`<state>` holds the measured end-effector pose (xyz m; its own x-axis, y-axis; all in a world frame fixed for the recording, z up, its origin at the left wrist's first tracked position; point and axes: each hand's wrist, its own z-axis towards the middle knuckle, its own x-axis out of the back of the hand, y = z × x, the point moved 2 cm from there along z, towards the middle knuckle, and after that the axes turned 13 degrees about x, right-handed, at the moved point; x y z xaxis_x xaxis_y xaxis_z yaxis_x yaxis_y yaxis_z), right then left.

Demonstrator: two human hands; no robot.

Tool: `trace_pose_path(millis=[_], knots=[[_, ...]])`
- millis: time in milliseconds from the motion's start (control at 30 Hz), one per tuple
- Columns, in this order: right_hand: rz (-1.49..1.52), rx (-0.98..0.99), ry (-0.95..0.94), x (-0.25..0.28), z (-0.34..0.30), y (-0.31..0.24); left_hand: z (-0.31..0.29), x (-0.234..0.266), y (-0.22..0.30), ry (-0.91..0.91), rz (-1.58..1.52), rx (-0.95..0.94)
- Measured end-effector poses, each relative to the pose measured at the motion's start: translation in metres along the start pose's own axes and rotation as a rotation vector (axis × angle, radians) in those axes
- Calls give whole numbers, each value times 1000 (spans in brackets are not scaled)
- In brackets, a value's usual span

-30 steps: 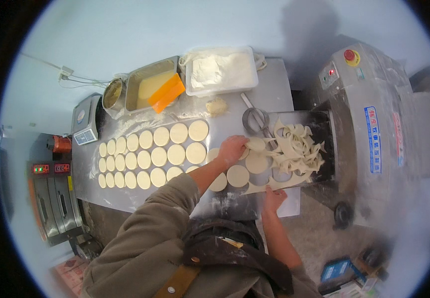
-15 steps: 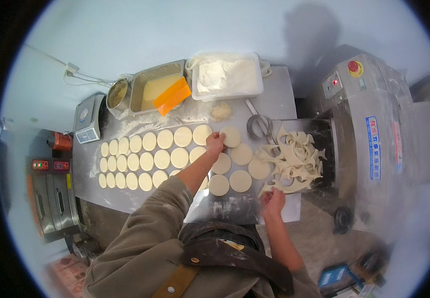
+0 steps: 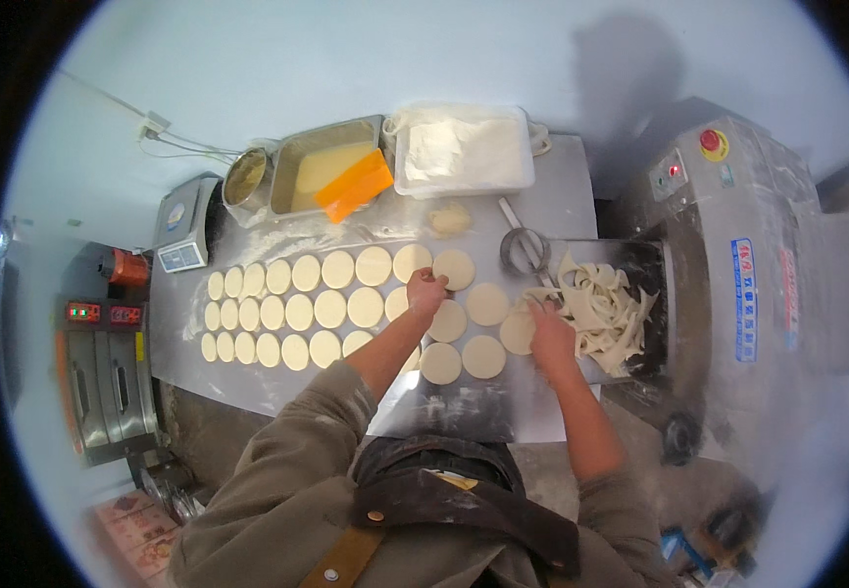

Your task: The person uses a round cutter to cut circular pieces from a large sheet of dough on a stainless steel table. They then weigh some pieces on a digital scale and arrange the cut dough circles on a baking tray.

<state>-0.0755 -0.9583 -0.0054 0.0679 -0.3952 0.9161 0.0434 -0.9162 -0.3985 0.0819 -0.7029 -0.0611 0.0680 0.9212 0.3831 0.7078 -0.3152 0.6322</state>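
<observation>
My left hand [image 3: 427, 292] is closed on the left edge of a pale dough round [image 3: 456, 269] in the back row. My right hand [image 3: 554, 343] is over the right side of another dough round [image 3: 517, 334], beside a heap of dough offcuts [image 3: 606, 318]. Its fingers are blurred and partly hidden, so their grip does not show. Loose rounds, one of them the dough round [image 3: 484, 357] near the front, lie between my hands. To the left, several more rounds [image 3: 299, 313] form three rows. Behind my right hand lies a metal ring cutter [image 3: 524, 252].
Along the back of the steel table [image 3: 464, 416] stand a scale [image 3: 181, 223], a round tin [image 3: 246, 178], a metal pan [image 3: 292, 162] with an orange scraper [image 3: 356, 186], and a flour tub [image 3: 464, 186]. A small dough lump [image 3: 450, 220] sits before the tub. A machine [image 3: 738, 245] stands right.
The dough round at my left hand has slid left, closer to the back row. My right hand has moved up from the front edge of the offcuts, which are now bunched farther right.
</observation>
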Motion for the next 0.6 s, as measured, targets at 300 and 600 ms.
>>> trace_pose_path(millis=[300, 600], knots=[[303, -156, 196, -18, -3, 52, -54, 67, -39, -171, -197, -22], [791, -715, 785, 15, -96, 99, -112, 150, -118, -166, -272, 18]])
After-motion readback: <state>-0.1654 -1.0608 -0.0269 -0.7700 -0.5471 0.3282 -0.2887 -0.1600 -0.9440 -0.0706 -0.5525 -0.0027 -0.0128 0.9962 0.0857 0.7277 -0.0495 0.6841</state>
